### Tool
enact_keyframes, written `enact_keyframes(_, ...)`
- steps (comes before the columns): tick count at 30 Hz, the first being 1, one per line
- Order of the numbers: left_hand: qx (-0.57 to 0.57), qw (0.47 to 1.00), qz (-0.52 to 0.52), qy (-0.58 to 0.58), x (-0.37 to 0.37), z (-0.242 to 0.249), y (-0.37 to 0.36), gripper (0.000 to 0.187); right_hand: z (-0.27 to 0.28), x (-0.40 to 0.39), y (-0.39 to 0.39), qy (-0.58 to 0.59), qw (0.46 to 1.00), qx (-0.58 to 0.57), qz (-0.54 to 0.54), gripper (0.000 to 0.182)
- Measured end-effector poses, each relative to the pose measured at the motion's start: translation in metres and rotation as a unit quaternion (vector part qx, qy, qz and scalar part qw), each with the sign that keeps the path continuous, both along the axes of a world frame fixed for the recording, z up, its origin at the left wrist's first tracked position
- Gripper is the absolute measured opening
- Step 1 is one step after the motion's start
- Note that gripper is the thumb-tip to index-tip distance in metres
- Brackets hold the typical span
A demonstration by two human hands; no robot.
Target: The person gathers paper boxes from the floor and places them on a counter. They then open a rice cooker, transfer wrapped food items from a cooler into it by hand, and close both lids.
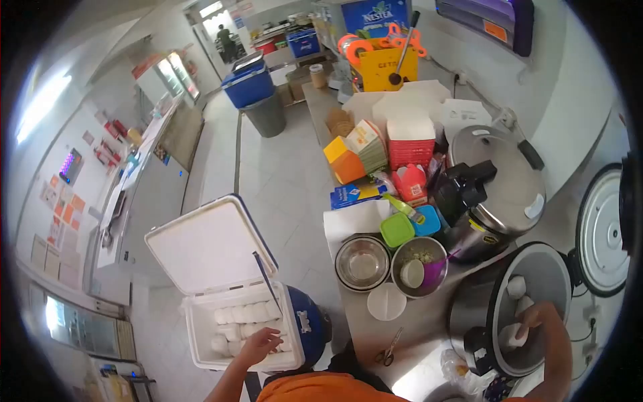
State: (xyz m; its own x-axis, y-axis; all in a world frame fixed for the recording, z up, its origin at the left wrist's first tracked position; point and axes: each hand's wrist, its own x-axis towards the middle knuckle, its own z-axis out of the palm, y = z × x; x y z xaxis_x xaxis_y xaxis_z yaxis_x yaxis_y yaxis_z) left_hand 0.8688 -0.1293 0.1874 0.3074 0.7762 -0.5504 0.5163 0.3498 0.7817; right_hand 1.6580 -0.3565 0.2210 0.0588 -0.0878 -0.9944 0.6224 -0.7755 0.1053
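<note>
My left hand (262, 343) is over a blue-and-white cooler box (193, 335), fingers stretched out just above the white wrapped packets (248, 313) lying in rows inside. Nothing shows in that hand. The cooler's lid (211, 244) stands raised. On the other side, my right hand (544, 320) reaches into a large metal cooker (462, 308), its fingers round a white wrapped packet (512, 337). A few more white packets (516, 287) lie in the cooker, whose round lid (601, 231) is swung up at the right.
Scissors (388, 348) and a white round lid (386, 301) lie on the counter. Behind them are steel bowls (362, 262), a bowl of chopped food (429, 253), green (397, 230) and blue containers, stacked red boxes (411, 149) and a large lidded pot (495, 174).
</note>
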Motion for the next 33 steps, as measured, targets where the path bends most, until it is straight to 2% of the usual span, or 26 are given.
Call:
enact_keyframes(2, -0.001, 1.000, 0.003, 0.002, -0.002, -0.001, -0.006, 0.034, 0.005, 0.006, 0.012, -0.014, 0.999, -0.041, 0.015, 0.109)
enact_keyframes(6, -0.005, 0.999, -0.014, 0.034, -0.006, -0.005, -0.012, 0.034, 0.010, 0.008, 0.031, 0.086, 0.996, 0.013, -0.005, 0.103)
enact_keyframes(8, -0.005, 1.000, -0.009, 0.017, -0.012, -0.019, -0.012, 0.034, -0.014, 0.003, 0.036, 0.039, 0.992, 0.124, -0.006, 0.090)
enact_keyframes(9, 0.000, 1.000, -0.002, -0.001, -0.016, -0.026, -0.014, 0.034, -0.015, -0.001, 0.037, 0.038, 0.992, 0.118, -0.002, 0.090)
enact_keyframes(11, 0.019, 1.000, -0.010, -0.009, -0.024, -0.034, -0.014, 0.033, -0.012, -0.018, 0.033, 0.022, 0.969, 0.224, -0.099, 0.076)
enact_keyframes(12, 0.017, 0.999, 0.003, -0.042, -0.035, -0.045, -0.018, 0.031, -0.015, -0.009, 0.025, 0.022, 0.974, 0.204, -0.100, 0.076)
enact_keyframes(13, 0.012, 1.000, -0.005, 0.006, -0.035, -0.033, -0.017, 0.030, -0.015, 0.009, 0.022, -0.012, 0.975, 0.196, -0.104, 0.075)
enact_keyframes(14, 0.005, 0.999, 0.031, -0.012, -0.041, -0.035, -0.019, 0.029, -0.018, 0.022, 0.023, -0.044, 0.975, 0.191, -0.101, 0.075)
enact_keyframes(15, 0.024, 0.999, 0.040, -0.001, -0.049, -0.033, -0.021, 0.029, -0.010, 0.024, 0.024, -0.037, 0.981, 0.169, -0.090, 0.075)
enact_keyframes(16, 0.050, 0.997, 0.053, 0.009, -0.057, -0.033, -0.021, 0.028, 0.011, 0.024, 0.035, -0.079, 0.983, 0.167, 0.000, 0.089)
enact_keyframes(17, 0.055, 0.996, 0.069, 0.015, -0.069, -0.038, -0.020, 0.025, 0.004, 0.030, 0.038, -0.154, 0.961, 0.220, 0.067, 0.091)
enact_keyframes(18, 0.078, 0.991, 0.109, -0.006, -0.083, -0.052, -0.020, 0.023, -0.003, 0.036, 0.041, -0.235, 0.927, 0.261, 0.130, 0.094)
enact_keyframes(19, 0.075, 0.988, 0.135, -0.006, -0.090, -0.048, -0.018, 0.021, -0.043, 0.068, 0.002, -0.338, 0.859, 0.349, 0.162, 0.085)
enact_keyframes(20, 0.106, 0.982, 0.153, -0.014, -0.106, -0.062, -0.016, 0.020, -0.075, 0.093, -0.029, -0.257, 0.855, 0.451, 0.011, 0.068)
enact_keyframes(21, 0.136, 0.979, 0.143, 0.046, -0.118, -0.065, -0.013, 0.020, -0.075, 0.084, -0.025, -0.213, 0.852, 0.473, -0.080, 0.053)
enact_keyframes(22, 0.122, 0.976, 0.178, 0.041, -0.123, -0.061, -0.009, 0.019, -0.075, 0.072, -0.021, -0.167, 0.839, 0.488, -0.171, 0.039)
enact_keyframes(23, 0.135, 0.973, 0.173, 0.073, -0.137, -0.066, -0.005, 0.020, -0.056, 0.046, -0.013, -0.175, 0.853, 0.449, -0.198, 0.027)
enact_keyframes(24, 0.145, 0.970, 0.165, 0.103, -0.150, -0.078, -0.002, 0.022, -0.062, 0.044, -0.005, -0.166, 0.857, 0.450, -0.188, 0.027)
enact_keyframes(25, 0.142, 0.969, 0.174, 0.105, -0.160, -0.093, 0.002, 0.022, -0.069, 0.041, -0.005, -0.182, 0.858, 0.453, -0.158, 0.029)
enact_keyframes(26, 0.194, 0.955, 0.170, 0.145, -0.170, -0.111, 0.007, 0.024, -0.078, 0.045, -0.011, -0.212, 0.862, 0.452, -0.085, 0.030)
enact_keyframes(27, 0.244, 0.938, 0.161, 0.184, -0.176, -0.127, 0.013, 0.026, -0.095, 0.071, -0.026, -0.254, 0.859, 0.444, 0.036, 0.031)
enact_keyframes(29, 0.251, 0.933, 0.182, 0.180, -0.166, -0.164, 0.030, 0.026, -0.117, 0.129, -0.047, -0.313, 0.793, 0.400, 0.336, 0.034)
enact_keyframes(30, 0.260, 0.927, 0.203, 0.179, -0.156, -0.176, 0.041, 0.027, -0.080, 0.103, -0.021, -0.341, 0.778, 0.400, 0.344, 0.035)
enact_keyframes(31, 0.066, 0.937, 0.323, 0.118, -0.137, -0.175, 0.058, 0.031, -0.042, 0.078, 0.006, -0.369, 0.763, 0.399, 0.349, 0.037)
enact_keyframes(32, -0.133, 0.895, 0.423, 0.049, -0.116, -0.165, 0.072, 0.035, -0.006, 0.046, 0.032, -0.399, 0.718, 0.507, 0.260, 0.035)
enact_keyframes(33, -0.198, 0.852, 0.485, -0.021, -0.097, -0.150, 0.079, 0.043, 0.031, 0.012, 0.059, -0.405, 0.653, 0.616, 0.176, 0.033)
